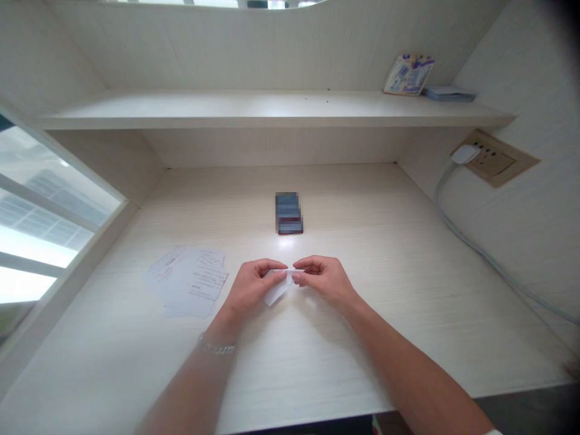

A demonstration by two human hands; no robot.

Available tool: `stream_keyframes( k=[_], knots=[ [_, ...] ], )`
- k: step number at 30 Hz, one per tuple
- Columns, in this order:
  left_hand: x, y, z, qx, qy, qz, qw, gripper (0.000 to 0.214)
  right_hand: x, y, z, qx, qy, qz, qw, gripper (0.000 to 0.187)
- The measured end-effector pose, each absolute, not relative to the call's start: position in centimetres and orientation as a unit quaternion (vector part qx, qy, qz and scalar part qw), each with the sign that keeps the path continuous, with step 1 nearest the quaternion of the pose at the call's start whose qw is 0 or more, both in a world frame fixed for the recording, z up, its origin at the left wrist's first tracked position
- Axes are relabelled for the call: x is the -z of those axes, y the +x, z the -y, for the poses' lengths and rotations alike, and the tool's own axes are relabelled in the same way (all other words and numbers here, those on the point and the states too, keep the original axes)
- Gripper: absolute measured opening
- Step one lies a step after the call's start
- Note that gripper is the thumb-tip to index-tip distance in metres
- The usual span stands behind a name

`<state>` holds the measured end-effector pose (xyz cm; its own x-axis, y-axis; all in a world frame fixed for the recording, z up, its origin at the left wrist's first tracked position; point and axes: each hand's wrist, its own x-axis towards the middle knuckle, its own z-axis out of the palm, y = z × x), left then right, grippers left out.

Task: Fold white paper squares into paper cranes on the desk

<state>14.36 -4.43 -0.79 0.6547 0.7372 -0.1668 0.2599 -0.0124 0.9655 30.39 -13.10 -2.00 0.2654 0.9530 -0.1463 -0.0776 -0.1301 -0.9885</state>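
Observation:
Between my two hands is a small white piece of paper (277, 291), folded, with a flap angled down toward my left side. My left hand (254, 284) pinches its left part between thumb and fingers. On the other side, my right hand (327, 279) pinches the right end of its top edge. Both hands are just above the desk, their fingertips nearly meeting. A loose stack of paper sheets (188, 284) with printed text lies left of my left hand. Beyond the hands a phone (289, 212) lies flat, its screen blurred out.
The pale wooden desk (408, 272) has a shelf (226, 109) above its back edge. On that shelf are a printed packet (408, 75) and a thin pile of paper (448, 93). A white plug (465, 154) sits in the right wall socket (502, 160), its cable (484, 257) trailing down.

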Motion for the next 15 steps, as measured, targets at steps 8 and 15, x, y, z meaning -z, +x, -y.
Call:
stream_keyframes(
  k=[8,15],
  knots=[
    [1.28,14.38,4.28,-0.203,0.679,-0.377,0.596,0.028,2.03,30.46,12.99,-0.476,-0.577,0.349,0.565,0.025],
    [1.01,14.44,4.27,-0.200,0.677,-0.375,0.601,0.026,2.06,30.62,13.01,-0.487,-0.568,0.340,0.570,0.030]
  ],
)
